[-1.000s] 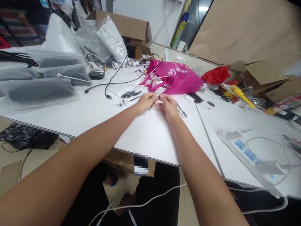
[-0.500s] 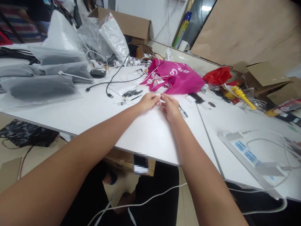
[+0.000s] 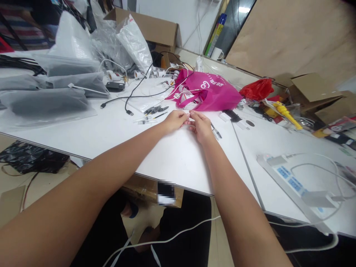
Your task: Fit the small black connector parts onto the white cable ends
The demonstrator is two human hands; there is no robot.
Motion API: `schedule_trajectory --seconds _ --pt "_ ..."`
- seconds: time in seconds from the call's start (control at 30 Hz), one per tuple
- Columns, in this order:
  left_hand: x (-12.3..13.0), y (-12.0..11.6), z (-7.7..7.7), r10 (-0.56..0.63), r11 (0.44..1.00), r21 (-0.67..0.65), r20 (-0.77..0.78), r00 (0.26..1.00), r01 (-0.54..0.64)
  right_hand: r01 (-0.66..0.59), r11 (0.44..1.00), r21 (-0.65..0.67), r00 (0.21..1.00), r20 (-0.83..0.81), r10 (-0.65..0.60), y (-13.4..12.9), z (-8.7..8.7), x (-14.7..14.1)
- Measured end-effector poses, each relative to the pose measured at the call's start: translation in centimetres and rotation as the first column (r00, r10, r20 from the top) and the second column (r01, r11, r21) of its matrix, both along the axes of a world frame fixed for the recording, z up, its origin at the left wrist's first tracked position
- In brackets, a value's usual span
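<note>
Over the white table, my left hand and my right hand meet at the fingertips. Both are closed in a pinch around something too small to make out. Left of my left hand lie black pen parts, with clear thin tubes in front of them. Partly hidden behind my right wrist are a few pen pieces. Just beyond the hands sits a magenta bag with white lettering, its opening showing white and red items.
Grey plastic-wrapped packs lie at the left. Black USB cables curl across the table behind the pen parts. A white power strip with plugs and cords is at the right. A red plastic bag and cardboard boxes stand farther back.
</note>
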State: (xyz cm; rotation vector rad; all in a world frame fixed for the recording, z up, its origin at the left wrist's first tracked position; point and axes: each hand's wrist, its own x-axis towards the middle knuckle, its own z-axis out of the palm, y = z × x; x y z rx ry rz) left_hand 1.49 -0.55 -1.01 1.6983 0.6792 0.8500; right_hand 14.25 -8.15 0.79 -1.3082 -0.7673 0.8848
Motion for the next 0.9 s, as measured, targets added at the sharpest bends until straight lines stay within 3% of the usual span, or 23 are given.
schedule_trajectory --seconds 0.9 --pt "-0.30 -0.62 0.67 -0.006 0.999 0.046 -0.030 1.000 0.007 0.002 1.000 0.023 1.000 0.004 -0.002 0.30 -0.47 0.23"
